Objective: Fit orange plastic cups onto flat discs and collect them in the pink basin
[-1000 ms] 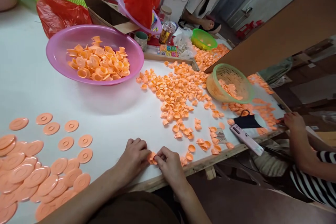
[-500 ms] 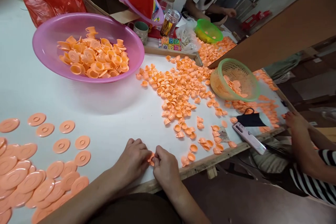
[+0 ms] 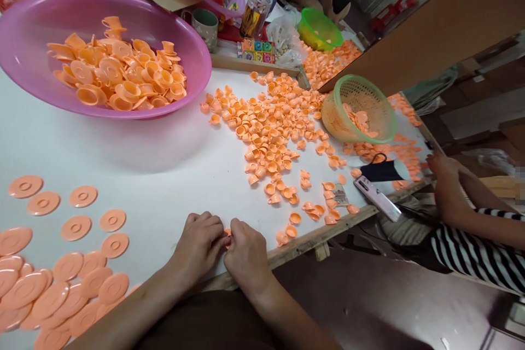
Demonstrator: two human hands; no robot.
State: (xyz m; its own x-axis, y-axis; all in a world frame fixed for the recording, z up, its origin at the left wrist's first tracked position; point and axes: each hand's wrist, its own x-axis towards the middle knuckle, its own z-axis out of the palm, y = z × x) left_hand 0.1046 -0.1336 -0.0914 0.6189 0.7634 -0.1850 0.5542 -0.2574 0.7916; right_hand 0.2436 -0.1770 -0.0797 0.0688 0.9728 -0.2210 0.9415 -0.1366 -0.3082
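Observation:
My left hand (image 3: 200, 247) and my right hand (image 3: 246, 254) meet at the table's front edge, fingers closed in a pinch. Between their fingertips is a small orange toy cup (image 3: 228, 233), mostly covered by the fingers. Left of my hands lie flat orange toy saucers (image 3: 76, 227), some single and others overlapping in a heap. A spread of loose orange toy cups (image 3: 268, 145) covers the table beyond and to the right. At the back left, a pink basin (image 3: 123, 4) holds toy cups set on saucers.
A green basket (image 3: 365, 85) with orange pieces stands to the right. Near the front edge lie a phone (image 3: 377, 198) and a dark cloth mask (image 3: 379, 170). Another person's arm (image 3: 455, 186) rests at the right; a second person works behind a bright green bowl (image 3: 320, 27).
The whole view has shifted, so the basin and table things sit further left and higher. My hands have drawn closer together around the cup, which now shows less.

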